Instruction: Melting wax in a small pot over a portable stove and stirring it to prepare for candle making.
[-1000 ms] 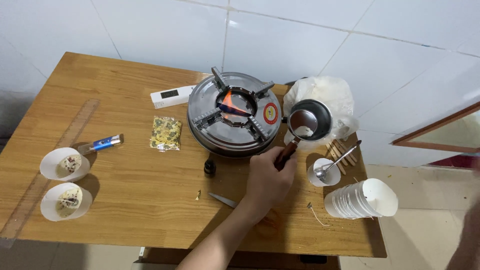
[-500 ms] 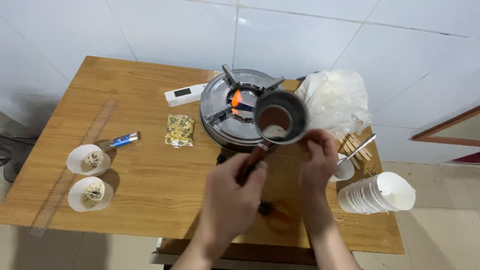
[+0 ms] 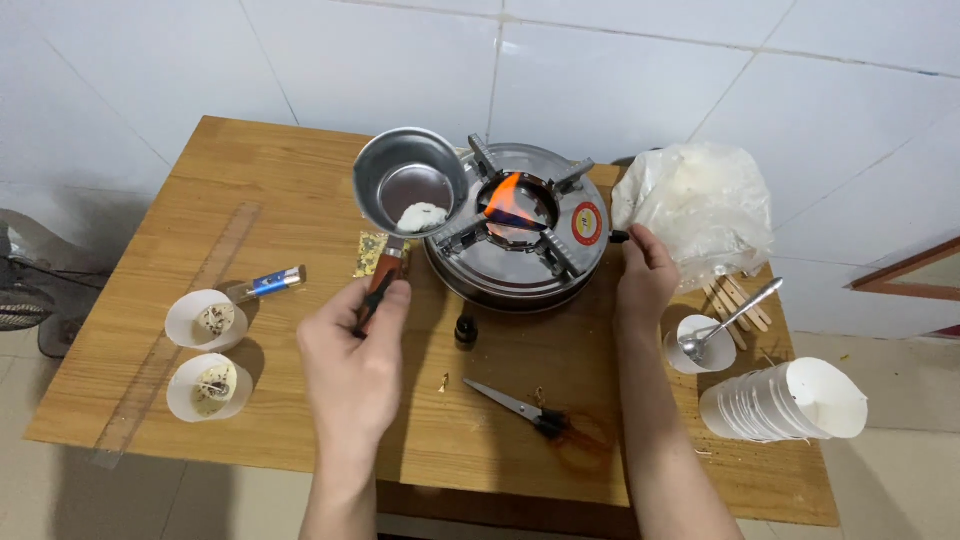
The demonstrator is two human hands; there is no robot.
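White wall tiles stand behind a wooden surface, seen from the single head view looking down on both hands.

Left hand is clamped round the wooden handle of a small steel pot, fingers curled shut on it. That pot hangs up and away from the hand, its long axis running from the grip toward the wall, leaning slightly right. One white lump sits inside it. Just right of the pot, touching or nearly so, is one round stove with an orange and blue flame burning in its middle. So the burner lies to the right of the pot, and the left hand is the one carrying.

Right hand rests at the stove's right edge by a small black knob; its fingers are loosely bent, and I cannot tell whether they pinch anything.

Right of that hand: one plastic bag, some wooden sticks, one spoon in a paper cup, and one stack of cups lying on its side. Between the hands, one pair of scissors and one little dark bottle. Left of the left hand: two filled cups, one lighter, one clear ruler. A packet peeks out under the pot.
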